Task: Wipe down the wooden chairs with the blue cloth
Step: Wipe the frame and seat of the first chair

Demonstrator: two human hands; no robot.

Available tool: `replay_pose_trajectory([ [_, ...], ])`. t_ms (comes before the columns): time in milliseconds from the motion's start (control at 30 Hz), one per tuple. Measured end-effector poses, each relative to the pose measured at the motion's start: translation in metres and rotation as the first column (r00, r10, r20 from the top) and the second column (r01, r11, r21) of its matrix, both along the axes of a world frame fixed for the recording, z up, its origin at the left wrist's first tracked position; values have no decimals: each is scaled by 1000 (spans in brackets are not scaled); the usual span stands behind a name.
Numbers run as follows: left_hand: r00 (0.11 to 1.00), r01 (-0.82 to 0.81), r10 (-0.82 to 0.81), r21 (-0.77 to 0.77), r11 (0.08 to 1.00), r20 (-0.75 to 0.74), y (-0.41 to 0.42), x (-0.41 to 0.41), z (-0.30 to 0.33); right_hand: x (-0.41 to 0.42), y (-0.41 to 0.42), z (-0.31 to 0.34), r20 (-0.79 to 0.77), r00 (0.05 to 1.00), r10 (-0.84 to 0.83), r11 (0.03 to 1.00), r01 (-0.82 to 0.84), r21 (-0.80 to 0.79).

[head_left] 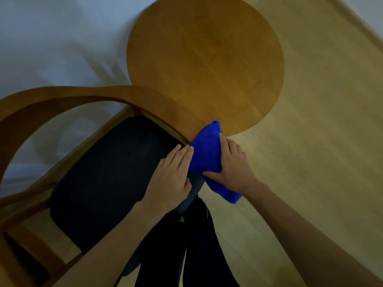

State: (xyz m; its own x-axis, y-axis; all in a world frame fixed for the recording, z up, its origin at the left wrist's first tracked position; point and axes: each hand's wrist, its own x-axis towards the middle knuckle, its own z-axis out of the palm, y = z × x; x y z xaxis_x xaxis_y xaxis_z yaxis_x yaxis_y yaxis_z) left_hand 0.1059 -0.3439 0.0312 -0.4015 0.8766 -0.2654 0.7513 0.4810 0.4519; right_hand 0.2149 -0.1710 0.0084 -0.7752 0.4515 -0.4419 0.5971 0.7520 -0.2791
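Chair (62, 98): frame was smooth, warm-toned wood with a low sheen; seat pad (107, 172) was dark, matt woven fabric. Cloth (207, 154) was blue, fuzzy and matt. Round table (205, 59) was smooth satin wood; floor (321, 121) was pale wood-look boards.

Chair (68, 100): warm brown wood, curved back rail arching over a dark padded seat (107, 179); it stands on the pale floor, its rail end close against the round wooden table. Cloth (207, 154): bright blue, plush, bunched and folded; it drapes over the rail's right end, one corner peaking up, one hanging below my right hand (232, 168), which presses it there.
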Motion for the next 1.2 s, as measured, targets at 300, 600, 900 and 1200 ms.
replay_pose_trajectory([
  [300,999,-14,14,-7,1000,37,-4,10,-1,-11,11,16,124,969,214,977,-209,-49],
  [600,993,-64,65,-11,998,101,-3,19,-5,-6,26,15,176,909,377,926,-369,-76],
  [900,988,-102,102,-9,995,117,-7,16,-14,5,43,13,130,895,426,905,-424,-43],
  [1200,982,-131,132,-20,991,133,-5,17,-21,13,45,14,251,927,277,959,-282,-19],
])
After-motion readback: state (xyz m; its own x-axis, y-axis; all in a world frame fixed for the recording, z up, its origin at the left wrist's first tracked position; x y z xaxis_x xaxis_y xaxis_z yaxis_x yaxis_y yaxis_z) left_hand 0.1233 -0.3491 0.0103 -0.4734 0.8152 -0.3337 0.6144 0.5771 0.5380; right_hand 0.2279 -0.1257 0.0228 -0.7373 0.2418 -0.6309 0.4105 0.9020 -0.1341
